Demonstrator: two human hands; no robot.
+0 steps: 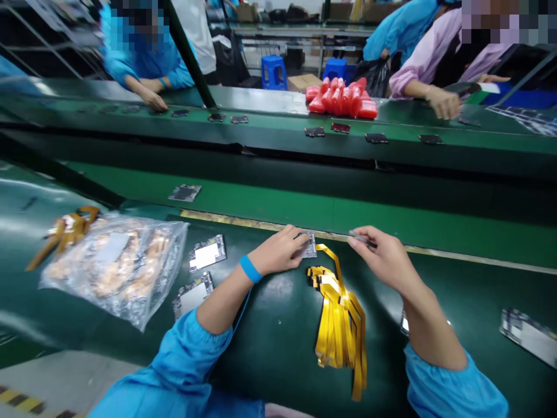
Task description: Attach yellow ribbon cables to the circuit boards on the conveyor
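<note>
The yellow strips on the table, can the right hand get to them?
Probably yes. The yellow strips lie bare beside the right hand, nothing between them, though that hand already pinches a small grey tool.

A clear plastic bag (115, 261) of orange-brown parts lies on the dark green bench (278, 348). Taking that bag as landmark: just left of it sits a loose bunch of orange ribbon pieces (65, 232); just right of it lie 2 circuit boards (208, 254), one nearer than the other. Beyond the bag, a single board (185, 193) rests on the green conveyor belt (304, 206). Far beyond and to the right, a heap of red pieces (342, 97) sits on the far bench, where other people's hands work.
</note>
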